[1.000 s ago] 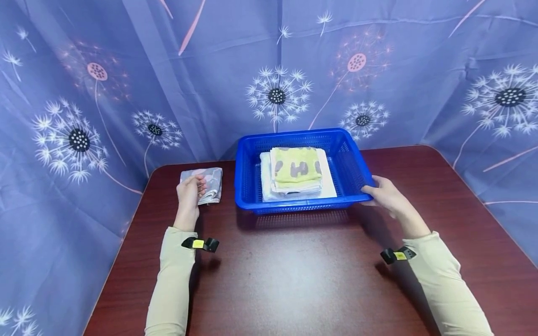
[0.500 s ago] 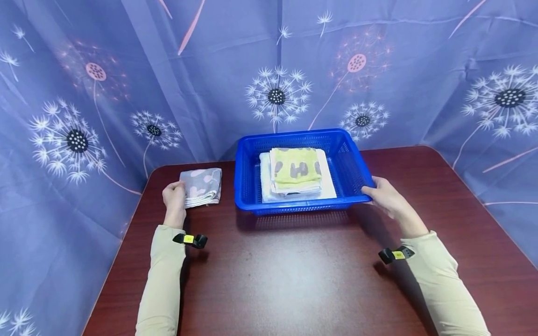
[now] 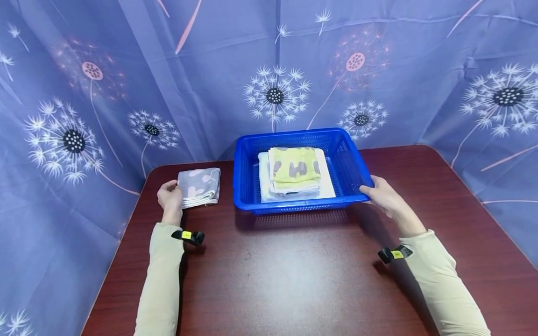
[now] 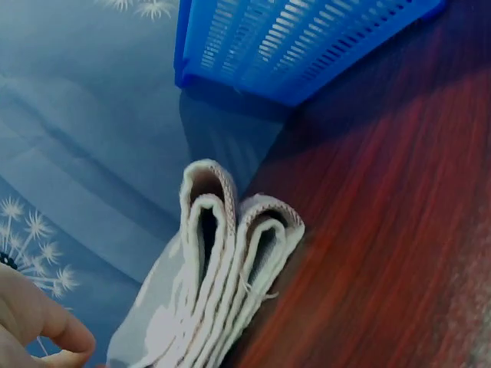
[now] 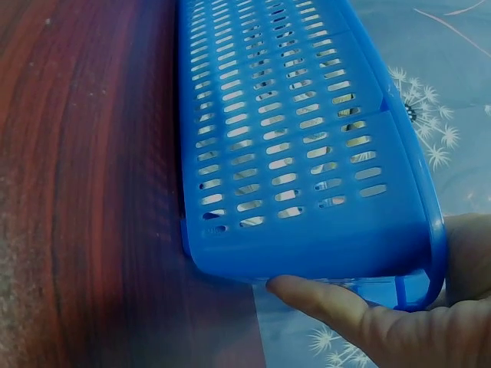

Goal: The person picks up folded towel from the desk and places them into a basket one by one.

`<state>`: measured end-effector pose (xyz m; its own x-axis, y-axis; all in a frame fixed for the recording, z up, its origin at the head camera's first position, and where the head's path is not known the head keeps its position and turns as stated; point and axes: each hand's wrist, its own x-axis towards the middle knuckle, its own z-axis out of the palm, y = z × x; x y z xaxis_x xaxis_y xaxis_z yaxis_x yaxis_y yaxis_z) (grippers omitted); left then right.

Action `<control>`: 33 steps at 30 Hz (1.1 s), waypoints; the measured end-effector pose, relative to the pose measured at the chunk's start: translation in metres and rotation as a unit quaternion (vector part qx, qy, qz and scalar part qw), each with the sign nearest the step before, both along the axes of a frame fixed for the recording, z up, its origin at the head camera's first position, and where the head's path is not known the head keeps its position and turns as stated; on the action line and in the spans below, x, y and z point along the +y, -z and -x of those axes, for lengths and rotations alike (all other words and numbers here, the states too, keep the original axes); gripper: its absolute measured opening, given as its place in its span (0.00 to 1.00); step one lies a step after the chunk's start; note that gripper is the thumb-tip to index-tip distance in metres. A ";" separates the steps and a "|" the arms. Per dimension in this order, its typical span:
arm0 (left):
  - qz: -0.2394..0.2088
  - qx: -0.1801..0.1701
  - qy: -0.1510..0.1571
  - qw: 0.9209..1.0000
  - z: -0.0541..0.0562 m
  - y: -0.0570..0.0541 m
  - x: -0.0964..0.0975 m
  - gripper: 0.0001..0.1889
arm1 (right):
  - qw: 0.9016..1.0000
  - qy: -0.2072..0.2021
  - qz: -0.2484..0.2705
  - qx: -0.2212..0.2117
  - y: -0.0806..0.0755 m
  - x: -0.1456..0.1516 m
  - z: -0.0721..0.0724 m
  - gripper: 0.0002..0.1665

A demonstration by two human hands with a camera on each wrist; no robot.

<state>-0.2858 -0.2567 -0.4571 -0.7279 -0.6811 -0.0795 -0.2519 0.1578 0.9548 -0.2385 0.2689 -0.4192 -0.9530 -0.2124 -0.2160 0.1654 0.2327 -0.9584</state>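
A folded grey towel (image 3: 199, 186) with pink shapes lies at the table's back left; the left wrist view shows its layered folds (image 4: 211, 284) end-on. At its left edge is my left hand (image 3: 170, 198), fingers bent close to the cloth. Whether they pinch it is hidden. My right hand (image 3: 384, 198) grips the front right corner of a blue perforated basket (image 3: 307, 203), with the thumb (image 4: 65, 333) of the left hand seen only in its own wrist view. Inside the basket, a yellow-green towel with grey shapes (image 3: 296, 165) lies folded on top of white folded cloths (image 3: 329, 182).
The dark red-brown table (image 3: 286, 270) reaches back to a blue curtain (image 3: 210, 84) printed with dandelions. The curtain also hangs along the left and right sides. A gap of tabletop separates the grey towel from the basket.
My left hand has moved left from above the grey towel to its left edge, uncovering its top. The right hand keeps its grip on the basket, which looks still.
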 end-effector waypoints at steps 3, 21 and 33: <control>-0.010 -0.019 0.021 1.000 0.002 0.000 -0.002 0.20 | 1.000 0.000 -0.002 0.000 -0.001 0.000 -0.001 0.33; 0.009 -0.063 0.047 0.997 0.009 0.014 -0.002 0.22 | 1.000 0.013 -0.016 0.003 0.000 0.000 -0.005 0.33; 0.059 -0.078 0.050 0.994 0.002 0.019 -0.002 0.20 | 1.000 0.015 -0.008 0.000 0.002 0.001 -0.002 0.32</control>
